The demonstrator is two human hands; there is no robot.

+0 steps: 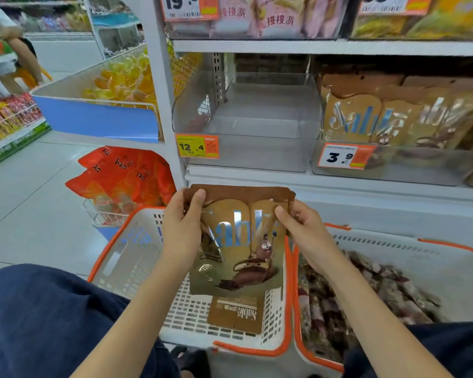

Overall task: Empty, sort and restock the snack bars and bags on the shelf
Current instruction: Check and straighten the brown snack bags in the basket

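A brown-and-gold snack bag (241, 249) hangs upright in front of me, above a white basket with an orange rim (137, 257). My left hand (182, 227) pinches its top left corner and my right hand (302, 227) pinches its top right corner. Another bag of the same kind (234, 315) lies flat on the basket's floor. On the shelf above, a clear plastic bin (257, 126) with a 12.4 price tag stands empty. The clear bin to its right (393, 167), tagged 3.9, holds several matching brown bags (366, 115).
A second orange-rimmed basket (448, 257) at my right holds several small dark-wrapped bars (372, 293). Red snack bags (123, 173) fill a wire rack at the left, with yellow packets above. Another person stands at the far left in the aisle. My knees are at the bottom.
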